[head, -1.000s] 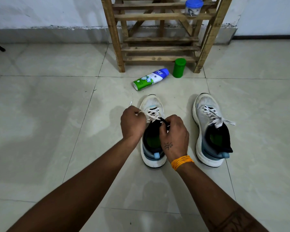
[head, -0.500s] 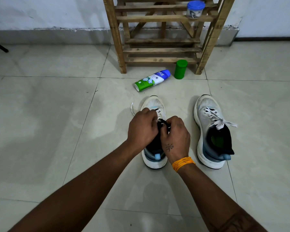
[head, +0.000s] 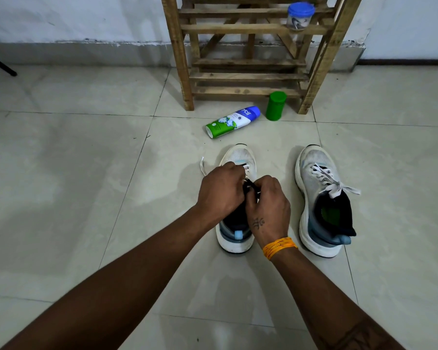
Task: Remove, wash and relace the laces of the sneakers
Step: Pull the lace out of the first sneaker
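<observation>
Right under our hands sits the near sneaker, its white lace partly worked loose, one free end trailing out past our left knuckles onto the floor tiles. Our left hand and right hand are bunched close together over the tongue, fingers curled in on the lacing; exactly which strand each one pinches, we cannot tell. The risk as we judge it: tugging a crossed section sideways could snag it in an eyelet or drag the whole shoe along the smooth tile. Off to our right, the second sneaker stays fully laced. Beyond our fingertips lie a spray can, a green container and a wooden rack.
</observation>
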{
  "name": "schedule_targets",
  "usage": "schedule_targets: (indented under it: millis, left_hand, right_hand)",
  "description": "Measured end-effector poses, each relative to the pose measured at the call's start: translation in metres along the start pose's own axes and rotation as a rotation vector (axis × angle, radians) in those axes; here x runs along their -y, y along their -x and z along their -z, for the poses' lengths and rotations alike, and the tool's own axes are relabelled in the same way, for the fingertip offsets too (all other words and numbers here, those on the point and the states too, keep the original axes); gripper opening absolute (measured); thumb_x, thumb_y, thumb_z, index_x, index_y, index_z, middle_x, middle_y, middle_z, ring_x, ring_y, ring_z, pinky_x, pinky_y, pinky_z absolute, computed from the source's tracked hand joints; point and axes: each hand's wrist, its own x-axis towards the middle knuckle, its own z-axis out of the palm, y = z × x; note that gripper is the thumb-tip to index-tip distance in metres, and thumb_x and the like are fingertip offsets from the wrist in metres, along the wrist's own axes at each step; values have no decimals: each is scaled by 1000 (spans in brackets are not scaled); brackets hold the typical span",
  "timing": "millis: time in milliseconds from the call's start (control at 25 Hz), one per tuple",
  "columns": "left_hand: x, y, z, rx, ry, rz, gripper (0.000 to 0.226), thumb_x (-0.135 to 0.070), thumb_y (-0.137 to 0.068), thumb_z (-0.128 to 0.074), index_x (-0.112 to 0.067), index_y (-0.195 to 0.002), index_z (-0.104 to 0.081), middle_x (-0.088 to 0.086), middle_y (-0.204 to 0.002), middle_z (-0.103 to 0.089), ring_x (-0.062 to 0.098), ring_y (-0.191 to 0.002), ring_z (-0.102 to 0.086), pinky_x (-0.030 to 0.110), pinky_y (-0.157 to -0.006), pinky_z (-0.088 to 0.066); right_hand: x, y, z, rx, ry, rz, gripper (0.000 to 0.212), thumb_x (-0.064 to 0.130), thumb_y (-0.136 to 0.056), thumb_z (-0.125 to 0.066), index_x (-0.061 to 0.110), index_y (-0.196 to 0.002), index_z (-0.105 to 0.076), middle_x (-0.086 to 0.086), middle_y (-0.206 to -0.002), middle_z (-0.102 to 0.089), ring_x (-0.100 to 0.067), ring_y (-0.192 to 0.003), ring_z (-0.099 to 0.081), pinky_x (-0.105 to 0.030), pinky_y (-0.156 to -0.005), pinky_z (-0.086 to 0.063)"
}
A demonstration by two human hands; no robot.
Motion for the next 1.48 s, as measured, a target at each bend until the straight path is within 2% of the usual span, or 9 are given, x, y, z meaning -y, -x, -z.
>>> schedule_targets:
  millis: [200,360,520,720,880,960,1240,1360,1480]
  left_hand:
    - [1,10,-11,-247,822,633,12,-23,-87,-51,-15,-81,-57,1,-80,-71,20,-77,-72,46,-76,-58]
    - [1,11,-3,-106,494,326,11,-25,-86,-71,-22,-97,-70,-7,-93,-72,10,-88,-68,29,-81,-54]
    - [1,4,-4,-43,296,190,9,-23,-91,-69,-19,-84,-73,-3,-85,-71,18,-83,-67,35,-74,-51]
    - [-4,3,-6,-317,1165,924,28,-18,-104,-50,-11,-78,-60,10,-83,-70,22,-71,-77,32,-63,-59]
    - [5,11,-7,-125,533,422,13,-32,-90,-71,-22,-83,-73,-7,-85,-73,6,-82,-68,26,-79,-52]
    - [6,10,-7,-25,438,297,8,-31,-87,-76,-24,-92,-77,-9,-95,-74,5,-90,-68,23,-82,-50]
    - [-9,12,-11,-105,390,342,10,-23,-94,-68,-15,-89,-72,-2,-95,-72,18,-91,-66,35,-79,-50]
    - [-7,11,-8,-57,447,356,9,-20,-91,-68,-19,-88,-77,-8,-94,-76,8,-88,-68,26,-81,-51]
    - [-7,9,-5,-26,506,390,10,-19,-88,-71,-23,-89,-80,-12,-91,-75,0,-85,-64,15,-79,-48]
  right_hand:
    - [2,-1,0,3,56,-4,7,15,-92,-62,11,-91,-57,-8,-90,-59,-31,-75,-57,-35,-61,-36]
    - [1,-2,0,13,60,3,10,17,-94,-63,11,-90,-57,-7,-91,-59,-31,-76,-58,-35,-60,-36]
    - [0,-1,2,15,52,0,10,18,-94,-63,11,-90,-57,-7,-91,-59,-31,-76,-58,-35,-60,-37]
    - [8,-1,-1,20,67,12,7,18,-91,-64,12,-92,-59,-7,-91,-61,-31,-78,-60,-35,-60,-40]
    - [3,1,-2,15,42,1,8,17,-93,-63,11,-91,-58,-7,-92,-60,-32,-77,-59,-36,-61,-39]
    - [0,2,-1,-1,29,2,10,18,-94,-63,10,-90,-58,-8,-91,-60,-31,-77,-59,-37,-61,-40]
    - [5,5,-3,-27,-142,-123,11,21,-93,-65,13,-100,-62,-3,-95,-66,-22,-83,-63,-34,-71,-45]
    - [10,-3,6,-7,-385,-408,16,26,-87,-69,19,-101,-70,7,-90,-72,-14,-84,-66,-24,-77,-49]
    - [3,-18,5,42,-610,-669,21,44,-74,-66,25,-82,-73,4,-76,-74,-21,-80,-72,-43,-81,-60]
